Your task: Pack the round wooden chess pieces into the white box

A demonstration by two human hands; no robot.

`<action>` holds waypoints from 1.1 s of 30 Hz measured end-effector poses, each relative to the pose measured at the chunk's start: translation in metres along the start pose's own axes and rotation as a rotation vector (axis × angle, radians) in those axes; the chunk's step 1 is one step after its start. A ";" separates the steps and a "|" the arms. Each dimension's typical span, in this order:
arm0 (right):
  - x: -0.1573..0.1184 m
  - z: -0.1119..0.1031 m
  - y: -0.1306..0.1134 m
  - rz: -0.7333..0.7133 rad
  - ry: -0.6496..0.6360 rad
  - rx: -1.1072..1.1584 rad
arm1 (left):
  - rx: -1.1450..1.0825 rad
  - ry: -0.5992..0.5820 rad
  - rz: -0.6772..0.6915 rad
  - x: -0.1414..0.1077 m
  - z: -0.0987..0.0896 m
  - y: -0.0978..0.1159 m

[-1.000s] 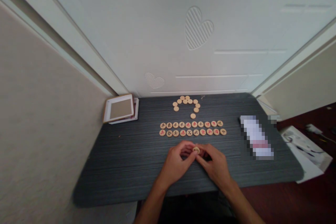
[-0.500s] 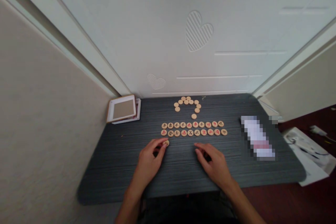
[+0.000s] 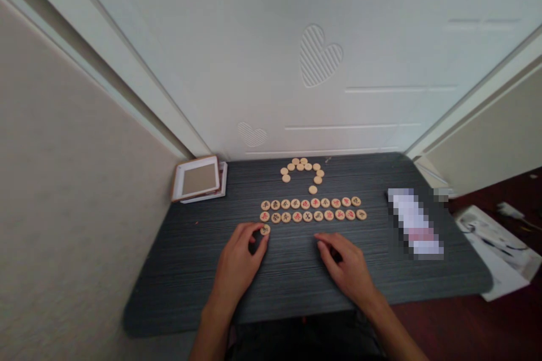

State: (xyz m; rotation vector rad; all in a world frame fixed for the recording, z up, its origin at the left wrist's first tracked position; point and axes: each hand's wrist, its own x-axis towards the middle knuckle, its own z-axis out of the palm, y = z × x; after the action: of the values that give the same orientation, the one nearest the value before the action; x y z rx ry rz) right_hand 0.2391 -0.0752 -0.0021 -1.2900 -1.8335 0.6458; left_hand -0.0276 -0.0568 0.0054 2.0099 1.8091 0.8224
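Observation:
My left hand (image 3: 242, 259) has its thumb and index finger at the edges of a round wooden Chinese chess piece (image 3: 265, 229), which lies face up with a dark character. This piece sits just below the left end of two rows of face-up pieces (image 3: 307, 216) marked in red or black. My right hand (image 3: 345, 262) rests on the table below the rows, fingers loosely curled, with a small gap between thumb and index fingertips and nothing visible in it. Farther back, several blank-side-up pieces (image 3: 313, 189) form a loose arc.
The dark wood-grain table (image 3: 186, 282) stands against a white panel with heart reliefs (image 3: 319, 56). A shallow box (image 3: 199, 177) lies at the back left. A pixelated flat object (image 3: 415, 223) is on the right. Beside the table, a white box (image 3: 503, 248) holds cables.
My left hand has shifted the piece slightly left, to under the first piece of the lower row, and its face shows more now. My right hand has barely moved.

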 end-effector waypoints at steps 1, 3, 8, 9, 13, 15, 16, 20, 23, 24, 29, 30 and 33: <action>-0.001 0.000 -0.001 0.000 0.000 -0.001 | -0.010 0.019 -0.008 -0.002 0.002 0.000; -0.001 -0.001 -0.003 -0.007 0.007 -0.004 | -0.026 0.051 -0.016 -0.004 0.004 -0.001; 0.024 -0.017 -0.008 -0.093 0.016 -0.083 | -0.051 0.076 -0.021 -0.006 0.008 -0.002; 0.036 -0.023 -0.008 -0.112 0.050 -0.115 | -0.060 0.078 -0.018 -0.006 0.009 -0.002; 0.095 -0.036 -0.004 -0.072 0.038 -0.282 | -0.085 0.090 0.004 -0.007 0.009 -0.002; 0.121 -0.035 -0.003 0.025 -0.028 -0.434 | -0.093 0.100 -0.001 -0.008 0.008 -0.002; 0.131 -0.031 -0.003 0.090 -0.068 -0.520 | -0.098 0.106 -0.005 -0.009 0.008 -0.002; 0.152 -0.011 -0.007 0.267 -0.227 -0.757 | -0.123 0.131 -0.013 -0.011 0.008 -0.003; 0.156 0.002 -0.009 0.319 -0.258 -0.794 | -0.148 0.141 -0.016 -0.012 0.009 -0.005; 0.157 0.006 -0.009 0.321 -0.257 -0.790 | -0.156 0.144 -0.021 -0.012 0.009 -0.005; 0.161 0.011 -0.011 0.285 -0.243 -0.732 | -0.187 0.168 -0.039 -0.013 0.008 -0.006; 0.161 0.010 -0.013 0.272 -0.238 -0.712 | -0.194 0.170 -0.039 -0.013 0.008 -0.006; 0.155 0.001 -0.021 0.198 -0.209 -0.595 | -0.218 0.176 -0.024 -0.014 0.006 -0.004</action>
State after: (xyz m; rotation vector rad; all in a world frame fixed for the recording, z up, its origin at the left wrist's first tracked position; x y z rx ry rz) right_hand 0.2008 0.0620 0.0611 -1.8643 -2.1826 0.3500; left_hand -0.0279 -0.0691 -0.0049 1.8243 1.7440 1.1673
